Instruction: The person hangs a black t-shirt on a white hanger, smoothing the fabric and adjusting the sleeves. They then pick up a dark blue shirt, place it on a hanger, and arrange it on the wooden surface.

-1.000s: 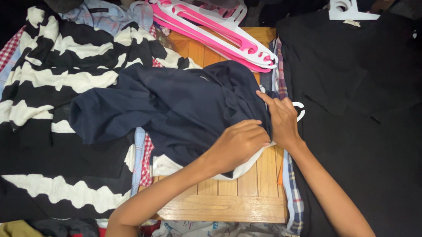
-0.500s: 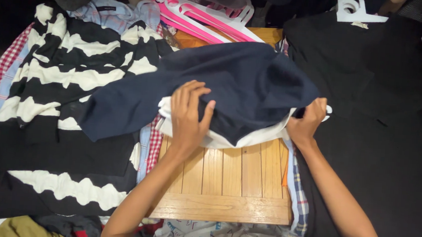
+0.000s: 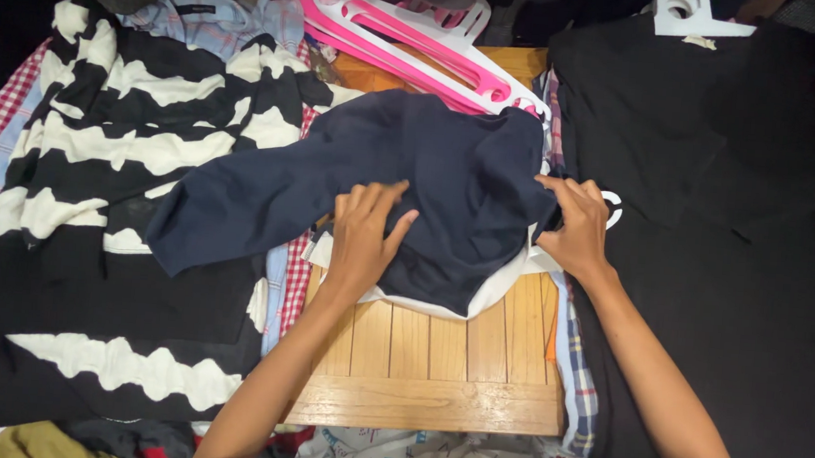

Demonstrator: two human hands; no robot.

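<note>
A navy blue garment [image 3: 431, 178] lies crumpled over a white cloth [image 3: 505, 283] on a slatted wooden board [image 3: 431, 357]. My left hand [image 3: 364, 230] presses flat on the navy fabric near its lower left, fingers spread. My right hand [image 3: 578, 223] grips the garment's right edge, fingers curled into the fabric. One navy sleeve stretches out to the left over a black and white striped garment [image 3: 113, 148].
Pink and white plastic hangers [image 3: 422, 46] lie at the board's far end. Black clothing [image 3: 719, 205] covers the right side, with a white hanger [image 3: 691, 11] at its top. Checked and plaid fabrics [image 3: 576, 368] peek from under the board. More clothes lie along the near edge.
My left hand moved left across the navy garment and now lies flat on it. My right hand shifted to the right edge and took hold there. The garment has been pulled and spread.
</note>
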